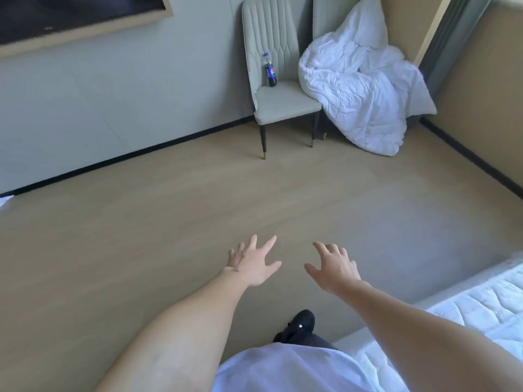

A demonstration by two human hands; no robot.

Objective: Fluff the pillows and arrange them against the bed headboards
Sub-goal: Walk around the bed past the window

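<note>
Two bare hands reach out over the floor [175, 210] in my head view, both empty: the left hand [254, 263] has its fingers fanned wide, and the right hand [334, 268] is spread too, fingers slightly curled, touching nothing. The floor is smooth, pale wood-look planking.

At 12 o'clock stands a padded chair [278, 100] with stitched vertical channels, dark legs and brass-coloured tips; a dark cola bottle [270, 70] with a blue cap stands upright on its seat. At 1 o'clock, just beside the chair, a crumpled white quilted duvet [359, 103] slumps to the floor, and a white pillow [369, 22] stands against the wall above it, its lower part hidden by the duvet.

At 4 o'clock a quilted white mattress [481, 304] is cut off by the frame edge. A black shoe [302, 323] shows at 6 o'clock, partly hidden by my white shirt [283, 369].
</note>
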